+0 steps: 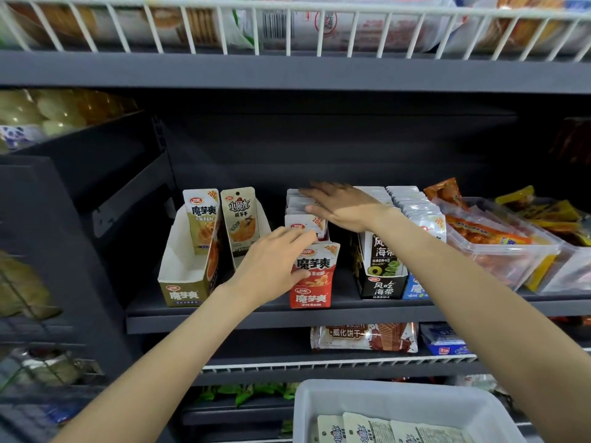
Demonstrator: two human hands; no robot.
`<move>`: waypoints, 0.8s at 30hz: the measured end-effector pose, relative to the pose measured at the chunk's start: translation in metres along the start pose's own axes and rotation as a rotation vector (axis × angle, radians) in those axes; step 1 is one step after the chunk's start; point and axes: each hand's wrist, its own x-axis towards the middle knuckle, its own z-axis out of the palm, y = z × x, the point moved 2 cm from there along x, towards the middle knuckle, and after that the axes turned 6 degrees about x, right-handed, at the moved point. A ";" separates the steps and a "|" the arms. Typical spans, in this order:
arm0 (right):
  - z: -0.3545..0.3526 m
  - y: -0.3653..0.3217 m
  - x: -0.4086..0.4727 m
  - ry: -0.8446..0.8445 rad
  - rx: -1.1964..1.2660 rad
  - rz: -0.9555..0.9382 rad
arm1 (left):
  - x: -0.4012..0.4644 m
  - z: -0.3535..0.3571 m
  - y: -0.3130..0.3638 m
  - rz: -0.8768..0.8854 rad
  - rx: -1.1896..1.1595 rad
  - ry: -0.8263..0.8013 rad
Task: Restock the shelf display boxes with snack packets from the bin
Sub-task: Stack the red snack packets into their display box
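At the centre of the frame both hands work the red display box (311,282) on the grey shelf (224,318). The left hand (275,266) pinches the front red packet (315,263), thumb low on its face and fingers curled over its top edge. The right hand (342,206) lies flat, fingers straight, pressing on the tops of the packets behind. To seat the row well, I judge the right hand should hold the back packets upright while the left squares the front one, label facing out. The grey bin (319,398), lower right, holds pale packets (367,430), which probably suit the nearly empty white box (236,251) at centre left.
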 end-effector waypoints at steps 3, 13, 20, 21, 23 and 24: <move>0.002 0.002 0.000 -0.011 0.076 -0.005 | 0.000 0.001 -0.001 -0.002 0.004 0.012; -0.018 -0.006 -0.024 0.152 0.116 -0.109 | 0.012 0.006 -0.010 -0.307 -0.692 0.038; -0.017 -0.025 -0.062 0.551 0.680 0.078 | 0.029 0.034 -0.009 -0.674 -1.216 0.071; -0.003 -0.033 -0.066 0.493 0.826 0.138 | 0.030 0.034 -0.007 -0.707 -1.313 0.096; 0.026 -0.047 -0.068 0.367 1.030 0.221 | 0.030 0.036 -0.003 -0.739 -1.447 0.129; 0.037 -0.052 -0.068 0.318 1.128 0.251 | 0.030 0.037 0.001 -0.744 -1.514 0.137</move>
